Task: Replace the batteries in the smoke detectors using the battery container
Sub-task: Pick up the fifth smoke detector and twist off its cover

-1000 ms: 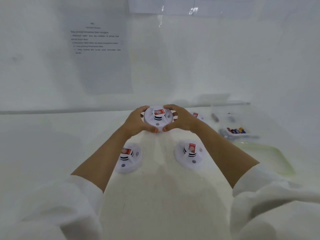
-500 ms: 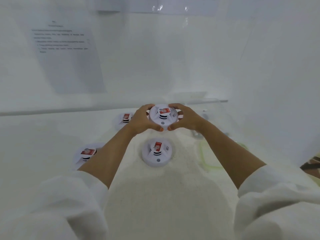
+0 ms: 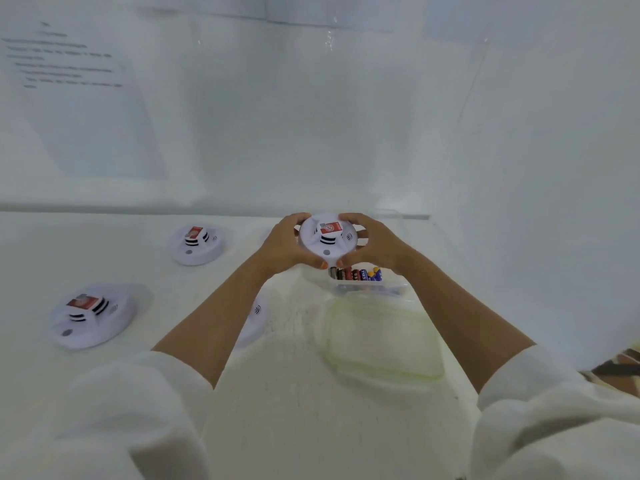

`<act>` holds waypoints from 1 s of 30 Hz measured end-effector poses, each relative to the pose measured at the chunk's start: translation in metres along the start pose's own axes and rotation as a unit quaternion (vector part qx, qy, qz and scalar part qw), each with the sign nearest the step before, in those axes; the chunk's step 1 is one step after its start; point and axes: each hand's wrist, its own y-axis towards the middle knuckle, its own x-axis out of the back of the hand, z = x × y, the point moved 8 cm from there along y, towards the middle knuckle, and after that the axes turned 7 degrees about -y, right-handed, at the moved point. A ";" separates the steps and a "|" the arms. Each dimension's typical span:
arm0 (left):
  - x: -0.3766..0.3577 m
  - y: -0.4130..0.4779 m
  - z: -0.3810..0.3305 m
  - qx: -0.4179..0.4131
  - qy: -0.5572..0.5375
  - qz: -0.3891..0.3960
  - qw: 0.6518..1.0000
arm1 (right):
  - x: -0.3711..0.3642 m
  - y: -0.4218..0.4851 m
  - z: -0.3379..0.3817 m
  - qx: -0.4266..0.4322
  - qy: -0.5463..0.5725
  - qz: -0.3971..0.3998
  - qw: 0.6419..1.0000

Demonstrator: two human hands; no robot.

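Observation:
I hold a round white smoke detector with a red label up in front of me. My left hand grips its left rim and my right hand grips its right rim. Just below it stands the clear battery container with several batteries lined up inside. Two more detectors lie on the white table, one at the far left and one nearer on the left. A third detector is mostly hidden behind my left forearm.
A clear lid with a greenish rim lies on the table in front of the battery container. White walls close the table at the back and right. A printed sheet hangs on the back wall at the left.
The view has swung to the right, so the detectors on the table now sit further left and the battery container shows below my hands. Both hands still hold the same detector.

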 end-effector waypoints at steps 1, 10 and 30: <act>-0.003 0.001 0.000 0.002 -0.003 -0.003 1.000 | 0.002 0.000 -0.003 0.002 0.000 0.004 1.000; -0.034 0.019 -0.009 0.006 0.084 0.039 0.996 | 0.025 0.000 -0.016 0.023 0.076 -0.004 0.997; -0.051 0.031 -0.020 -0.009 -0.115 0.103 0.988 | 0.010 0.004 -0.016 -0.068 0.347 0.098 0.930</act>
